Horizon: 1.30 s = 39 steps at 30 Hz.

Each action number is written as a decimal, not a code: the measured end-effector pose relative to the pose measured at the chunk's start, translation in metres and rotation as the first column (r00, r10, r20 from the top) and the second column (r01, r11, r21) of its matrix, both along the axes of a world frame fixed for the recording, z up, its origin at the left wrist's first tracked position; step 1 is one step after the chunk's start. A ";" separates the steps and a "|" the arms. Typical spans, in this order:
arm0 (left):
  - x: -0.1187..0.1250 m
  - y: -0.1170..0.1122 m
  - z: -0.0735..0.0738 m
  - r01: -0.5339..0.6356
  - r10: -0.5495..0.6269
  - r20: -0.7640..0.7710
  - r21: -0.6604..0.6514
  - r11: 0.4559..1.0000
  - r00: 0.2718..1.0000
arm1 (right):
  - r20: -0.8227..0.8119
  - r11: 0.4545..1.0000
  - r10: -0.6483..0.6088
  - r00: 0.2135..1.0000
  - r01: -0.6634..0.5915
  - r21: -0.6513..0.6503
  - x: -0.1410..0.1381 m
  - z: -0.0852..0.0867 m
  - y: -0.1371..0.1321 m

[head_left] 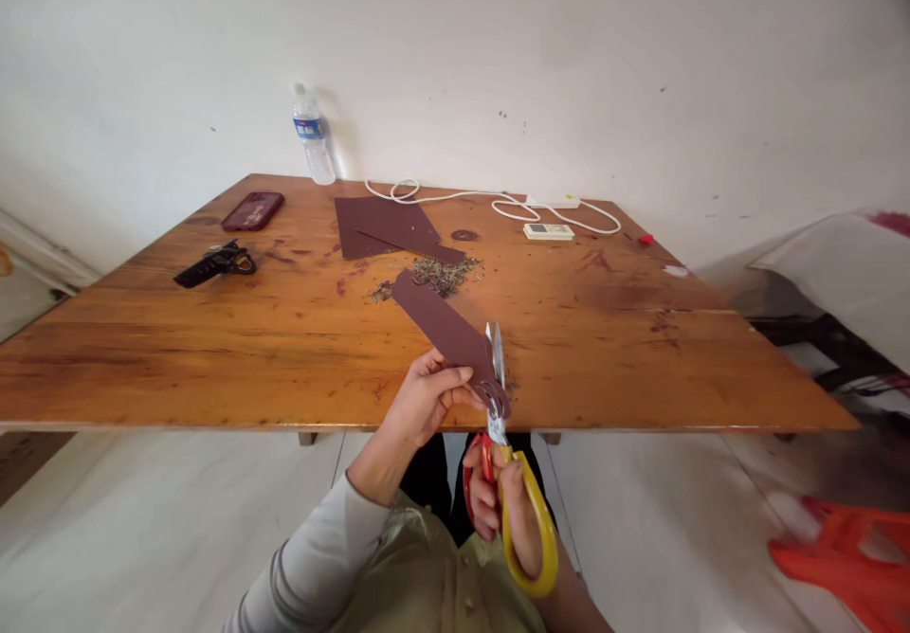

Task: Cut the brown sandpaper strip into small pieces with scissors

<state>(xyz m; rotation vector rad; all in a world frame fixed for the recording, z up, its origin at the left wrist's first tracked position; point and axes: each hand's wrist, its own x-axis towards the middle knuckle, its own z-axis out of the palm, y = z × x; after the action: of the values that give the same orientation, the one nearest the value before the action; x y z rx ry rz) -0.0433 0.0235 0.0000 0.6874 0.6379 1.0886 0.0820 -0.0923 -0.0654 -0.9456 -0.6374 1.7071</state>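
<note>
Between its thumb and fingers, my left hand (430, 393) pinches a strip of dark brown sheet (447, 325), which looks like card or leather. Narrow cuts show at the strip's near right end. My right hand (498, 491) grips a pair of scissors (530, 538) with one red and one yellow handle. The scissor blades are slightly parted and point away from me, beside the cut end of the strip. A heap of thin shredded bits (445, 276) lies on the table just beyond the strip's far end.
More brown sheets (373, 221) lie at the back of the wooden table (284, 358). A water bottle (313, 140), a dark red phone (254, 210) and a black object (215, 263) stand or lie leftward. A white cable with a power strip (553, 201) and a remote (548, 232) lie behind right.
</note>
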 end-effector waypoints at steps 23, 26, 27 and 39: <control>0.003 -0.001 0.004 -0.034 0.034 -0.005 0.005 0.999 0.999 | 0.014 0.997 0.009 1.000 -0.008 -0.073 0.000 -0.008 0.003; 0.003 -0.002 0.005 -0.034 0.034 -0.007 0.002 0.999 0.999 | 0.034 0.994 -0.006 0.999 0.009 -0.105 -0.003 -0.002 0.004; 0.003 -0.002 0.005 -0.031 0.031 -0.008 0.002 1.000 0.999 | 0.045 0.994 -0.015 0.999 0.020 -0.107 -0.005 0.000 0.004; 0.001 0.000 -0.003 -0.006 0.006 0.001 0.032 0.999 1.000 | 0.107 0.997 -0.022 0.994 0.030 -0.076 -0.002 0.014 0.001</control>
<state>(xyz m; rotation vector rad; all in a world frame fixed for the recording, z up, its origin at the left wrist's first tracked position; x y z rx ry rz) -0.0418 0.0238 -0.0027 0.7133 0.6235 1.1070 0.0801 -0.0916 -0.0515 -1.1013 -0.6292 1.6770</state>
